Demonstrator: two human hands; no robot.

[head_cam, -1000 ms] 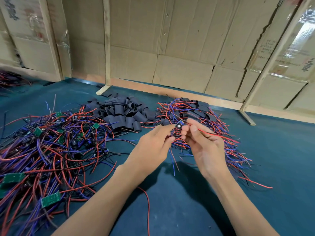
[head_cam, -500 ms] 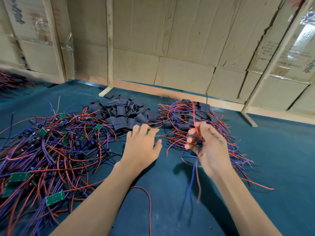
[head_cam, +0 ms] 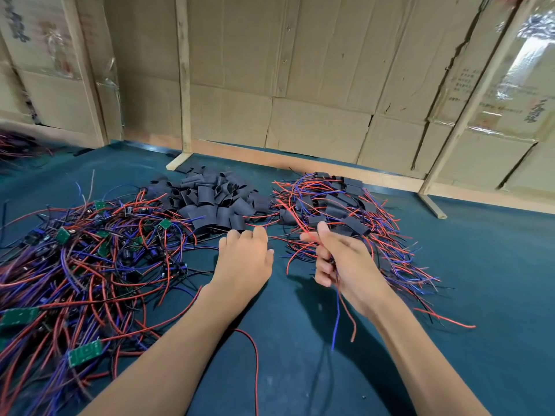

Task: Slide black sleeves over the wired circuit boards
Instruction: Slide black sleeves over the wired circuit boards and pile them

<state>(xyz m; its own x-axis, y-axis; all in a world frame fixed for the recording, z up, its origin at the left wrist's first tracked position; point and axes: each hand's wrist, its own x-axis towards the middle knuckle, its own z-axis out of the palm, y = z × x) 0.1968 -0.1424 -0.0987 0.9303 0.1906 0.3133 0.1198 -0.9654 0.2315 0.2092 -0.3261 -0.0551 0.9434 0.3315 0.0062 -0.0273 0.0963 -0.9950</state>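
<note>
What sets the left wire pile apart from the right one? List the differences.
1. The left pile shows bare green circuit boards; the right pile has black sleeves among its wires, any boards there being hidden.
2. The left pile spreads wider; the right pile is more compact.
3. The left pile lies left of the loose sleeve heap, the right pile right of it.

Both hold red and blue wires on the blue table.

Lighting: even, moderately bright. Glare: glossy tape on cardboard wall (head_cam: 510,94), upper right. Shadows: soft, under forearms on dark teal surface (head_cam: 300,370). Wide-angle bowing at edges; left margin blurred.
</note>
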